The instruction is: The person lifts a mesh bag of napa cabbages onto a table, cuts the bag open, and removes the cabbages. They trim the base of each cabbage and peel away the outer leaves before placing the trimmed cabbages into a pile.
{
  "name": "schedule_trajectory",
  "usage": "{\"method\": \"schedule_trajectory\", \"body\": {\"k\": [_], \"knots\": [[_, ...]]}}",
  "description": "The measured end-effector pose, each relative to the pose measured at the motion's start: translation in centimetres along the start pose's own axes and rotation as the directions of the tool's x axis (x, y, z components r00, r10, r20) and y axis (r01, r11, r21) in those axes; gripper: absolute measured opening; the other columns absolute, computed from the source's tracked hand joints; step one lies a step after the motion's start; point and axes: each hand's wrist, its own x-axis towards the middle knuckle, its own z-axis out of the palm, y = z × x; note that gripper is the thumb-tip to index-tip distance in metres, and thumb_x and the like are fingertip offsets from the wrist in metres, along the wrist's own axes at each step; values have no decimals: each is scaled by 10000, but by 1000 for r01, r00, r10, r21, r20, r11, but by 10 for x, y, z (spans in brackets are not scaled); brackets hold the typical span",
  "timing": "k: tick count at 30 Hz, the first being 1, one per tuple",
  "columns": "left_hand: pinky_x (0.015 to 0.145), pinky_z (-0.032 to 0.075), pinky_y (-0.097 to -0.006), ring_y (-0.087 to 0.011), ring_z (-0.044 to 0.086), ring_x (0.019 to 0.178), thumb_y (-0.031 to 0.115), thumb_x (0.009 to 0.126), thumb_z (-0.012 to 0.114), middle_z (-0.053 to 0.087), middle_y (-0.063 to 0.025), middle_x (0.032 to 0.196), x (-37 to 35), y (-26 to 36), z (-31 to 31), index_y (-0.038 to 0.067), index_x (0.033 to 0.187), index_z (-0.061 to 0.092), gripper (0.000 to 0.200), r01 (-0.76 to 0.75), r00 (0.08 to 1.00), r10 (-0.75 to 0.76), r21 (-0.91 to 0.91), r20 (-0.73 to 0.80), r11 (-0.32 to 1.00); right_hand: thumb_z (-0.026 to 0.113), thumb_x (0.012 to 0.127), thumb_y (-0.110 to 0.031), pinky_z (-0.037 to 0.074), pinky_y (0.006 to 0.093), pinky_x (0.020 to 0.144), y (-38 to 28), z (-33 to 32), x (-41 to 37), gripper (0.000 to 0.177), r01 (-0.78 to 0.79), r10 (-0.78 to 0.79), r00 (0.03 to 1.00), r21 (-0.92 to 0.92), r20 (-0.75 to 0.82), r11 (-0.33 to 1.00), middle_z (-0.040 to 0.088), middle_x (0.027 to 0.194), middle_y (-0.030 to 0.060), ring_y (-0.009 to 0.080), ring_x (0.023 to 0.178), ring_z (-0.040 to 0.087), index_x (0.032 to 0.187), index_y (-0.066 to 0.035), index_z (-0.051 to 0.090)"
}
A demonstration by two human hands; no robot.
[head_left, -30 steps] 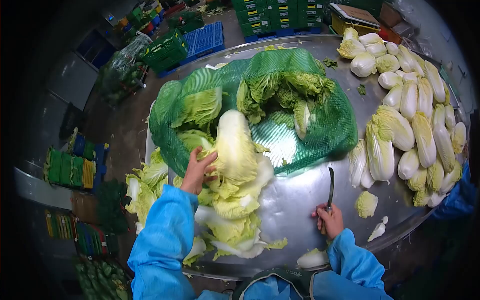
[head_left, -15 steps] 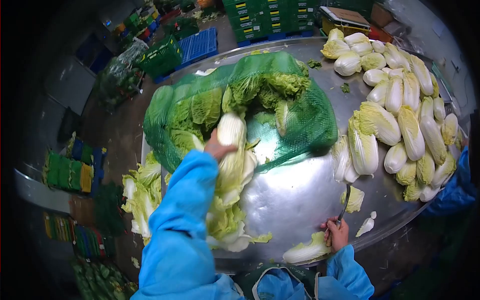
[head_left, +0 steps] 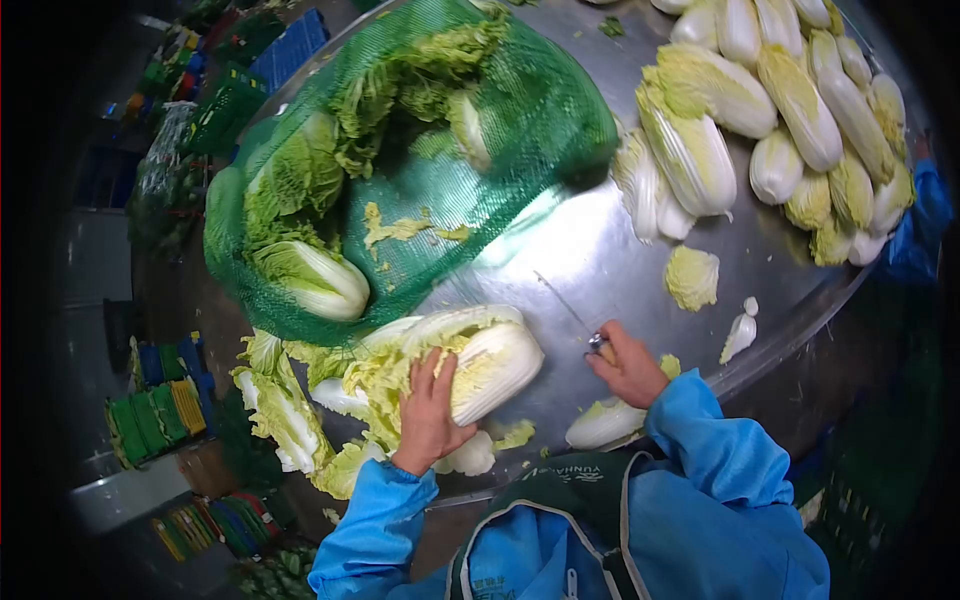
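Observation:
My left hand [head_left: 430, 415] rests with spread fingers on the leafy side of a napa cabbage [head_left: 500, 370] lying on the metal table. My right hand [head_left: 628, 364] is closed round the handle of a knife [head_left: 568, 305], whose thin blade points up and left, apart from the cabbage's white base. Above my left hand lies a green mesh bag [head_left: 540, 110], its mouth open, with several leafy cabbages inside. One cabbage [head_left: 318, 282] shows its white base at the bag's lower left. Loose outer leaves [head_left: 285, 410] lie left of my left hand.
Many trimmed cabbages [head_left: 795, 110] are piled on the metal table [head_left: 600, 270] at the right. Loose leaf pieces [head_left: 692, 278] and a white one [head_left: 739, 337] lie near its right edge. Another person's blue sleeve [head_left: 930, 210] shows at far right. Crates [head_left: 150, 425] stand on the floor at left.
The view has shifted. My left hand has brought the cabbage from the bag's mouth down onto the table and loosened its hold. My right hand has raised the knife and moved it nearer the cabbage.

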Motion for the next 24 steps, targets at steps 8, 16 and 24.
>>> {"method": "schedule_trajectory", "body": {"k": [8,16,24], "knots": [[1008,370,-444,-428,363,1255,219,475,819,252,-257,1429,21,-21,-12,15,1364,302,1049,-47,993,56,-82,106,996,550,857,-144,430,502,625,-6,50,-20,233,-21,19,996,21,87,1000,567,786,251,454,728,559,964,-14,388],[1046,330,-415,-407,363,1265,237,517,810,336,-268,1378,25,-27,-9,-22,1374,260,1050,-2,985,27,-150,168,989,513,867,-165,442,519,639,-6,67,-12,223,-1,9,991,-56,131,998,558,786,243,450,717,562,924,-12,361],[1058,312,-394,-397,343,1288,222,522,818,320,-271,1390,38,-43,-18,-31,1385,244,1067,55,964,27,-300,263,952,544,818,-118,478,520,672,3,80,37,215,-119,205,954,-349,220,930,597,751,237,428,733,609,920,-12,387]]}}
